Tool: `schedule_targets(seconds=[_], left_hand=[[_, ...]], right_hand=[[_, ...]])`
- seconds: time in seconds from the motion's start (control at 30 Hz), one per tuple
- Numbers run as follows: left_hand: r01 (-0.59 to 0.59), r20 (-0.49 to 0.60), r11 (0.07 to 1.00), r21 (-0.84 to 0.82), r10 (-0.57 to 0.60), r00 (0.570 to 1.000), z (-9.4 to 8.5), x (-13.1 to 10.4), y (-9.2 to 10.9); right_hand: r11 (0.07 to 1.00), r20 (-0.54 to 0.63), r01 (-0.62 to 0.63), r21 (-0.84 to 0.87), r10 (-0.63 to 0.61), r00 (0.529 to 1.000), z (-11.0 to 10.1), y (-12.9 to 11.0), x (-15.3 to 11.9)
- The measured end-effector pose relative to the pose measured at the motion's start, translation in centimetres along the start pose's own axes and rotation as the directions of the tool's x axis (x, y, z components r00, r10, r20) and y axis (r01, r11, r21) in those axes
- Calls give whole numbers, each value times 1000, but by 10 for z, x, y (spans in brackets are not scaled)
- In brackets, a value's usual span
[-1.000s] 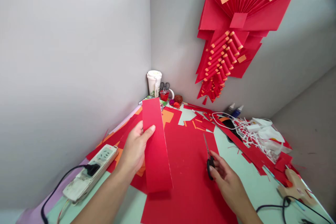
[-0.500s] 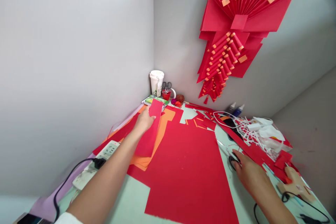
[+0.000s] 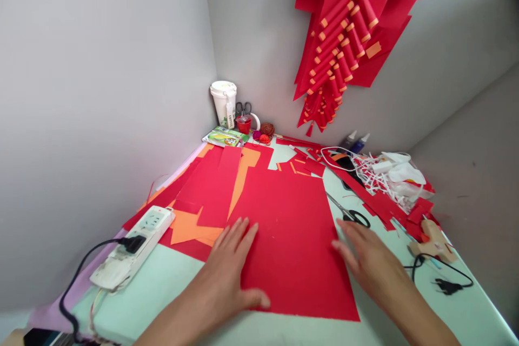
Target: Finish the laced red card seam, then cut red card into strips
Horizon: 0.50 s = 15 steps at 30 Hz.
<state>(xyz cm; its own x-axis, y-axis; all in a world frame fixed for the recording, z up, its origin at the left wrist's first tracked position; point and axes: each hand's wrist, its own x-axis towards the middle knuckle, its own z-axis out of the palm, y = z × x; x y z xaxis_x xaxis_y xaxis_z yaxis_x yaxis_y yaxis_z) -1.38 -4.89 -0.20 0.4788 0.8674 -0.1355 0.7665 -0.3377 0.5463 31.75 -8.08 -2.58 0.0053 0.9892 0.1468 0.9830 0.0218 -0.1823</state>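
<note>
My left hand (image 3: 229, 267) lies flat, fingers spread, on the left edge of a large red paper sheet (image 3: 292, 232) on the pale green table (image 3: 162, 292). My right hand (image 3: 371, 262) rests open at the sheet's right edge, fingers apart, holding nothing. Black-handled scissors (image 3: 348, 213) lie on the table just beyond my right fingertips. The red paper strip (image 3: 219, 184) lies to the left among other red and orange pieces (image 3: 194, 227).
A white power strip (image 3: 130, 251) with a black plug sits at the left. A white cup (image 3: 224, 101), glue bottles (image 3: 354, 141), white paper shreds (image 3: 389, 173) and a black cable (image 3: 441, 275) lie around. Red paper decorations (image 3: 344, 38) hang on the wall.
My left hand put the red strip down at the left and came back to the big sheet. My right hand laid the scissors down on the table and now rests open.
</note>
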Motion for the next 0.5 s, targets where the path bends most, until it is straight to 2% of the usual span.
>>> schedule_targets(seconds=[0.07,0.1,0.2,0.3,0.37,0.43,0.5], left_hand=[[-55,12,996,75,54,998,17,-19,-12],[-60,-21,992,109,63,998,23,-27,-17],[-103,-46,980,171,113,993,27,-41,-22],[-247,-81,951,185,265,961,18,-46,-21],[-367,-133,910,193,394,909,9,-46,-21],[-449,-203,871,198,484,851,1,-45,-19],[-470,-288,864,179,503,815,-10,-42,-13]], right_hand=[[980,101,101,170,-120,988,6,-7,-28],[968,140,129,213,-161,977,10,-10,-41],[952,209,155,265,-214,954,15,-10,-67],[931,217,222,290,-290,932,10,-7,-73],[912,194,298,282,-359,913,4,-8,-73],[893,137,376,249,-417,899,-5,-11,-74],[864,29,455,214,-471,881,-17,-14,-73]])
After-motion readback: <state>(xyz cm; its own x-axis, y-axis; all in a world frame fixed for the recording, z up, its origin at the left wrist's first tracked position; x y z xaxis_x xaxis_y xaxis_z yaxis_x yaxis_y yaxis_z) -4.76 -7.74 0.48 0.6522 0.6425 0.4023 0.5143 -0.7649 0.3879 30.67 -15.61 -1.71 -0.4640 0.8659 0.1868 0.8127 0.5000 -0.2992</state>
